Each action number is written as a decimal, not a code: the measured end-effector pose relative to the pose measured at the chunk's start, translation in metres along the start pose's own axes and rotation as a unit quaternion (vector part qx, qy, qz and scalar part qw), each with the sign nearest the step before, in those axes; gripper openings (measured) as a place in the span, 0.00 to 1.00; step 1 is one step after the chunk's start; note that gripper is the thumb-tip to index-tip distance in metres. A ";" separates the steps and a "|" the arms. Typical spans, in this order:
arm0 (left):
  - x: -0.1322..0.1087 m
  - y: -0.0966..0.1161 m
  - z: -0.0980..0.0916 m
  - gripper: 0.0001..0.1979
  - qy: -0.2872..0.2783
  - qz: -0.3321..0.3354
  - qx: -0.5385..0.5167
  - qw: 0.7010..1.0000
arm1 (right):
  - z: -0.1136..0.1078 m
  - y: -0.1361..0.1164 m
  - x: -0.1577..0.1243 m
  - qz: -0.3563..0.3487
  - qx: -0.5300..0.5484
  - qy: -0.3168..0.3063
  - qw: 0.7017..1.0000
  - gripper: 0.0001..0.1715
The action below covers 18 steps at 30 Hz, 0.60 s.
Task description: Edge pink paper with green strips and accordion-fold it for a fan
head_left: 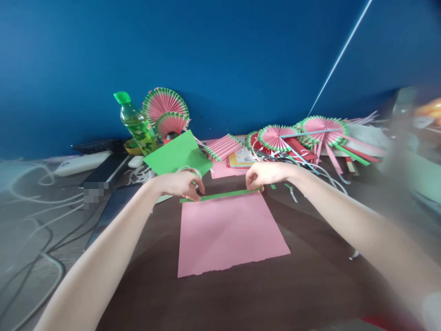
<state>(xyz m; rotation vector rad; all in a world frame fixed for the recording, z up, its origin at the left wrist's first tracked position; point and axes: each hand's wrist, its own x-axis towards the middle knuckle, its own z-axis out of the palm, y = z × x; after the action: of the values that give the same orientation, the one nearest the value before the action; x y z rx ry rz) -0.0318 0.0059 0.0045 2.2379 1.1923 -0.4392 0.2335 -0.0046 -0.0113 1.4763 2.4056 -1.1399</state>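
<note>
A pink sheet of paper (230,234) lies flat on the dark table, its near edge torn and uneven. Along its far edge runs a narrow green paper strip (223,196). Near the strip's left end, my left hand (186,185) is closed, fingertips pinching the strip. At the right end my right hand (258,176) is also closed on it, with curled fingers hiding the sheet's far right corner. Just beyond my left hand rests a green sheet of paper (179,154).
Pleated pink fans with green rims (166,105) lean against the blue wall beside a green-capped bottle (136,122). A pleated pink piece (223,147) and more fans (322,131) lie at the back. Cables (44,257) and a dark flat device (112,209) are at left.
</note>
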 end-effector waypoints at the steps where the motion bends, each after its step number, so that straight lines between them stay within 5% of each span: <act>1: 0.000 0.001 0.001 0.17 0.010 0.000 0.006 1.000 | 0.001 0.000 0.001 0.002 -0.001 0.003 1.000 0.10; 5: 0.001 0.006 0.004 0.08 0.028 -0.006 0.030 0.999 | 0.002 0.002 0.003 0.014 0.000 0.006 1.000 0.11; 12: -0.002 0.014 0.008 0.09 -0.023 -0.008 -0.008 1.000 | 0.001 0.003 0.002 0.008 -0.002 -0.026 1.000 0.11; 18: -0.004 0.012 0.005 0.08 0.021 -0.015 0.027 0.999 | 0.002 0.001 0.002 0.009 0.011 -0.003 1.000 0.12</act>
<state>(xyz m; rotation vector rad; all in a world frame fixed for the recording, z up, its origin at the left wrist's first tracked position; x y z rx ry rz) -0.0240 -0.0045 0.0066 2.2873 1.2516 -0.4438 0.2325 -0.0040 -0.0145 1.4949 2.3792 -1.1703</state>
